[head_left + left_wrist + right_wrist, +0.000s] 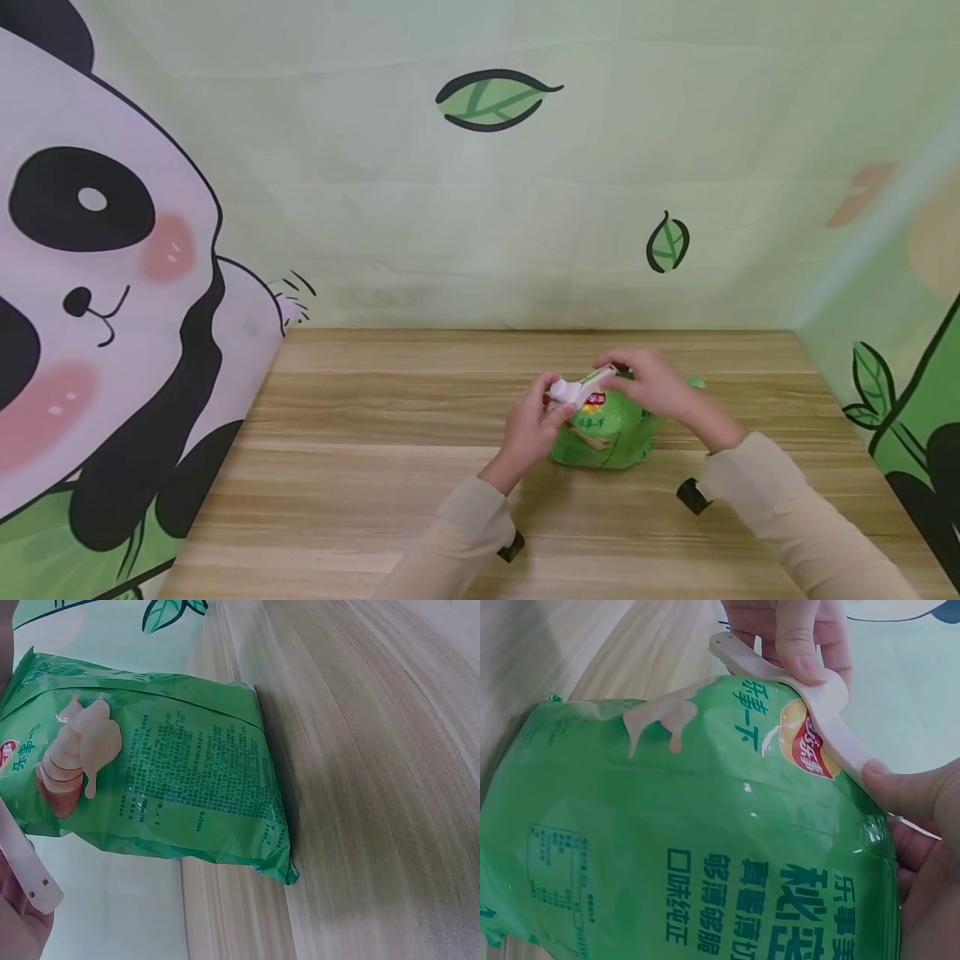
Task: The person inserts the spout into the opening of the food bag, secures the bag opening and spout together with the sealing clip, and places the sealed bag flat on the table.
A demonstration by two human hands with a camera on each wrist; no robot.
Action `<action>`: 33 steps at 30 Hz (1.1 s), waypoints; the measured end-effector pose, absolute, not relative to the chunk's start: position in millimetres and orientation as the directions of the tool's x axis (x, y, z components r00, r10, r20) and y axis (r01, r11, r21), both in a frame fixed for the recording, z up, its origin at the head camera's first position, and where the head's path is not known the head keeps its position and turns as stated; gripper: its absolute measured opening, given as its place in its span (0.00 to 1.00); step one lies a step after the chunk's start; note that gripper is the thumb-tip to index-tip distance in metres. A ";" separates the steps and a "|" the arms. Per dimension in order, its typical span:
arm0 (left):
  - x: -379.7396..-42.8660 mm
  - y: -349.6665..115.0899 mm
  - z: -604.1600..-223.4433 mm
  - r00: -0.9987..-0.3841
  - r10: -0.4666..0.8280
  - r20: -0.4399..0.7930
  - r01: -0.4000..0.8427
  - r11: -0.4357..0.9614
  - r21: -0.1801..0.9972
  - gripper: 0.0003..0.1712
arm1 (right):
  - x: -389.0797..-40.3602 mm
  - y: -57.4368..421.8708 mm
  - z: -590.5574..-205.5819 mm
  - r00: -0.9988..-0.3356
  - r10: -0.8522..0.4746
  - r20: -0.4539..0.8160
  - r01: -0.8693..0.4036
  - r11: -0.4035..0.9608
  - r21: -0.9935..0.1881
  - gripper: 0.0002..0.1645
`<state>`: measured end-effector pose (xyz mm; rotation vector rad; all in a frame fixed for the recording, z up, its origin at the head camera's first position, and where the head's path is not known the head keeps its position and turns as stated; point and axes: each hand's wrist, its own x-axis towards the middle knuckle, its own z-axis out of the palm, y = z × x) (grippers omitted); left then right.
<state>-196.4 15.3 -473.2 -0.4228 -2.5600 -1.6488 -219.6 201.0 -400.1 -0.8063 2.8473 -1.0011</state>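
A green potato chip bag (611, 437) stands on the wooden table with its top edge up. Along that top edge lies a white plastic bag clip (847, 746), a long strip with a rounded bulge. My left hand (528, 421) pinches the clip near the bulge, its thumb pressed on it in the right wrist view. At the clip's other end, my right hand (652, 383) pinches it together with the top of the bag, thumb in front and fingers behind. In the left wrist view, only part of the left hand (22, 922) shows, beside the clip's end.
The wooden table (360, 467) reaches back to a green cloth backdrop (375, 167) with printed leaves and a panda. A dark strap end or device (692, 497) shows at the right cuff, and another (512, 547) at the left cuff.
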 end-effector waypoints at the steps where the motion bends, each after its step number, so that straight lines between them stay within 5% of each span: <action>1: -196.6 15.2 -473.7 -0.959 0.192 0.206 0.266 0.378 0.887 0.22 | -219.7 200.5 -400.9 -0.872 -0.465 0.151 -0.457 0.665 -0.591 0.12; 33: -198.3 16.7 -476.1 -0.965 0.168 0.200 0.248 0.345 0.905 0.21 | -215.4 189.6 -404.4 -0.933 -0.308 0.188 -0.359 0.734 -0.576 0.06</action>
